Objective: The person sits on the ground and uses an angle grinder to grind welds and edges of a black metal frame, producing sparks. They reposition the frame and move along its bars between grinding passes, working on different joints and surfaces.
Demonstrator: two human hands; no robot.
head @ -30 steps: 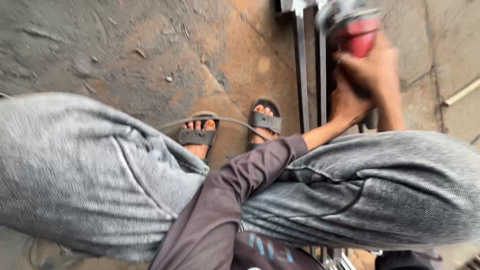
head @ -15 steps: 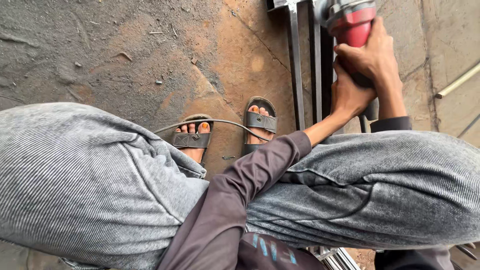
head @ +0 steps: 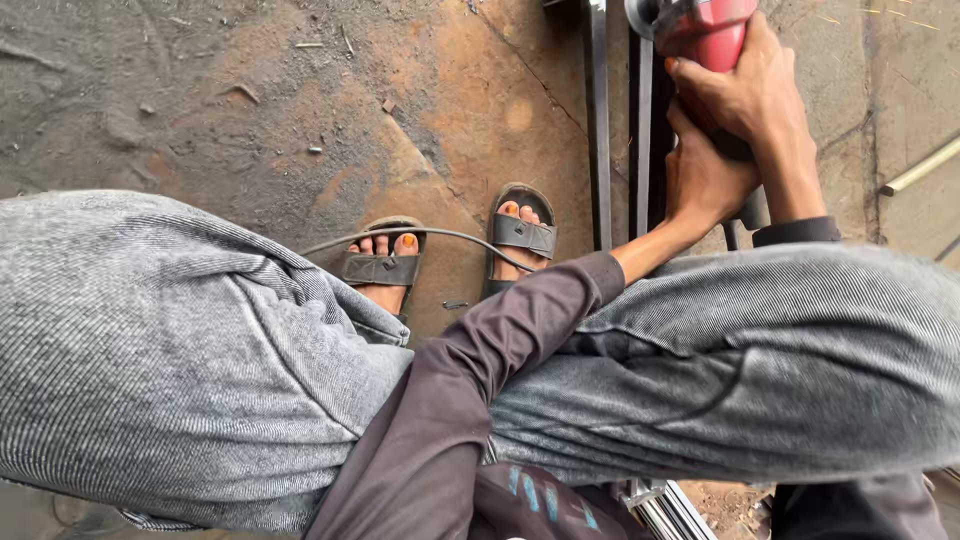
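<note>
Squatting, I hold a red angle grinder (head: 705, 35) at the top right with both hands. My right hand (head: 755, 95) wraps over its red body from the right, its dark cuff just above my right knee. Reaching between my knees in a brown sleeve, my left hand (head: 700, 180) grips the tool's lower part, just under the right hand. The grinder sits over two long steel bars (head: 598, 130) that run away from me along the floor. Its front end is cut off by the frame edge.
My grey trousered knees (head: 180, 350) fill the lower frame. My feet in dark sandals (head: 520, 235) rest on a rusty, dusty concrete floor (head: 300, 110). A thin grey cable (head: 430, 232) arcs across both feet. More metal bar ends (head: 660, 505) lie under me; a pale rod (head: 920, 168) lies at right.
Both hands and the grinder have shifted slightly up and right in the view. The picture has gone from blurred to sharp. The grip is unchanged.
</note>
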